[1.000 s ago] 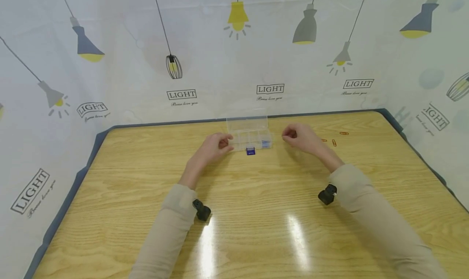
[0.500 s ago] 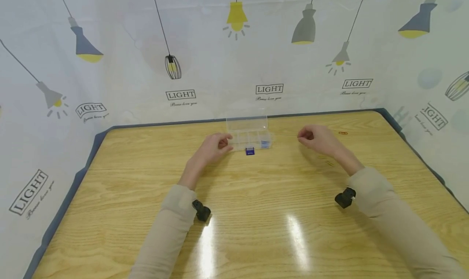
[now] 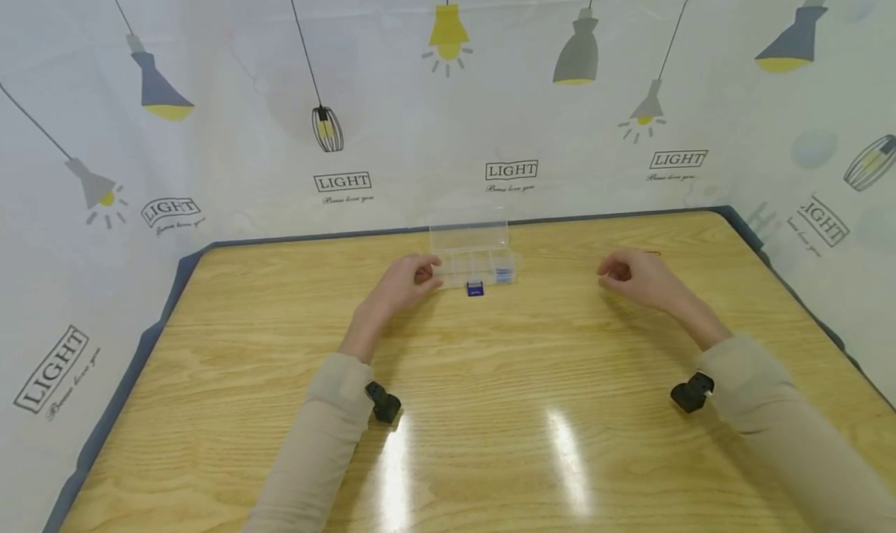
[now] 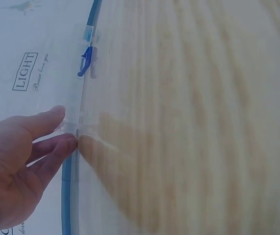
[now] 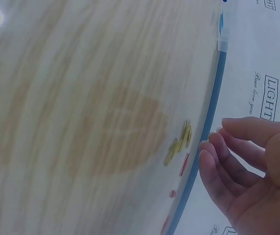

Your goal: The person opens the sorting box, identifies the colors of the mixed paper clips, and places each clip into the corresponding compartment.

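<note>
A clear plastic compartment box point(image 3: 460, 267) stands near the table's far edge, its transparent lid point(image 3: 469, 236) raised at the back. Small blue pieces point(image 3: 504, 275) lie in its right end, and a dark blue latch point(image 3: 475, 289) sticks out in front. My left hand point(image 3: 400, 282) holds the box's left end between thumb and fingers. To the right, my right hand point(image 3: 642, 280) hovers with loosely bent fingers and nothing between them. Yellow paper clips point(image 5: 179, 143) lie on the table by it. Several red paper clips point(image 5: 184, 164) are close by, mostly hidden by that hand in the head view.
The wooden table point(image 3: 448, 377) ends at a dark blue edge. Behind it hangs a white cloth point(image 3: 392, 74) printed with lamps. A black wrist camera point(image 3: 693, 393) is strapped to each sleeve.
My right hand has moved right, away from the box and over to the paper clips, covering most of the red ones. My left hand has stayed at the box.
</note>
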`<control>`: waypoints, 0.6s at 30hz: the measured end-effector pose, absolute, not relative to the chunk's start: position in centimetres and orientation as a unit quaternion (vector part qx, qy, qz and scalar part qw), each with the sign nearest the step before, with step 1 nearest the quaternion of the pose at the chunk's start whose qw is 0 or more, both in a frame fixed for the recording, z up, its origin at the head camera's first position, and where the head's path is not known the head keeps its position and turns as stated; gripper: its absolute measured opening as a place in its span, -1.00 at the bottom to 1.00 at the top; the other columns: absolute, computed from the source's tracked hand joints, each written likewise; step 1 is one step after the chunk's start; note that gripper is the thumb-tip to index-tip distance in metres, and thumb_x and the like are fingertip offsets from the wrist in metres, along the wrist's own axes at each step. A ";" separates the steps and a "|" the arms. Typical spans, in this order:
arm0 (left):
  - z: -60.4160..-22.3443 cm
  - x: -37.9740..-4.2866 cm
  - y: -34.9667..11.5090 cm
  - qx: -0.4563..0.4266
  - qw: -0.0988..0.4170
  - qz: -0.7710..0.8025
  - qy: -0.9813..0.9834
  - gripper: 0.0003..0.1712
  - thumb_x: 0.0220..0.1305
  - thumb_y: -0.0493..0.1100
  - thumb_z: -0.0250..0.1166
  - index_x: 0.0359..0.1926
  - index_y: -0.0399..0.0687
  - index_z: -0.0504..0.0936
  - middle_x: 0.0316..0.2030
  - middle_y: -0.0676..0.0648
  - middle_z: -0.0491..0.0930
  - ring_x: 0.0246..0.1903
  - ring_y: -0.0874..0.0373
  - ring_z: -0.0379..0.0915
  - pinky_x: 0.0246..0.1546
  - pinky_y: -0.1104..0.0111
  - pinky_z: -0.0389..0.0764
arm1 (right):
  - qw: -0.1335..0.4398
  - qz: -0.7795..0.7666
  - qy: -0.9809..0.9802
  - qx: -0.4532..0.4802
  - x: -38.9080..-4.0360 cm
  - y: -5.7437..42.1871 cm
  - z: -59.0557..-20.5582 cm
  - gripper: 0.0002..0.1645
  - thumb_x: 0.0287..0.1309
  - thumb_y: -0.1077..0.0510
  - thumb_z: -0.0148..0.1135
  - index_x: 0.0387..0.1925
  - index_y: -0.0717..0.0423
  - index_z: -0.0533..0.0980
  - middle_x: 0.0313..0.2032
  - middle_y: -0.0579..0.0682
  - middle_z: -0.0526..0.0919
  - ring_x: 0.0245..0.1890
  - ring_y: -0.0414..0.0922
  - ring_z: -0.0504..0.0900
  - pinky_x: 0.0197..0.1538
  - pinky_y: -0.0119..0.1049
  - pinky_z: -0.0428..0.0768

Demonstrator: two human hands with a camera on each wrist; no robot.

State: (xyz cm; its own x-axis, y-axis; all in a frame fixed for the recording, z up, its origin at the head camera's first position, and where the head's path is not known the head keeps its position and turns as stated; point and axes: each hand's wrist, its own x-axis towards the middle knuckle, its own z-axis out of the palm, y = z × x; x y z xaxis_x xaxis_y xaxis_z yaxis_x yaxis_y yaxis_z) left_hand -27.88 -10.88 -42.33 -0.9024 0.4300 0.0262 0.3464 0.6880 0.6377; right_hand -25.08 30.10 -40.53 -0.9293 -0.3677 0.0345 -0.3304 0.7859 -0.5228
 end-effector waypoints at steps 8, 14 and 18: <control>-42.3 -27.9 -10.9 0.213 0.063 0.336 0.915 -0.55 0.44 -0.23 0.27 0.27 -0.35 0.52 0.06 -0.29 0.60 0.06 -0.10 0.56 0.14 0.18 0.59 | 0.034 -0.250 0.949 -0.190 -24.1 31.8 -40.9 -0.81 0.30 0.19 0.33 -0.18 0.28 0.63 -0.34 -0.01 0.67 -0.35 -0.12 0.61 -0.27 -0.20 0.62; -42.3 -27.8 -11.0 0.216 0.056 0.337 0.915 -0.55 0.44 -0.22 0.27 0.26 -0.34 0.53 0.06 -0.28 0.60 0.04 -0.09 0.56 0.13 0.17 0.60 | 0.059 -0.249 0.950 -0.178 -23.4 32.9 -41.1 -0.81 0.28 0.19 0.36 -0.20 0.27 0.63 -0.37 -0.06 0.67 -0.38 -0.16 0.56 -0.32 -0.26 0.55; -42.4 -27.8 -11.0 0.219 0.056 0.337 0.914 -0.55 0.44 -0.22 0.28 0.26 -0.34 0.53 0.06 -0.28 0.60 0.04 -0.08 0.56 0.13 0.18 0.60 | 0.086 -0.240 0.952 -0.167 -22.9 33.3 -41.2 -0.75 0.28 0.14 0.37 -0.18 0.29 0.62 -0.36 -0.08 0.66 -0.38 -0.17 0.55 -0.33 -0.28 0.54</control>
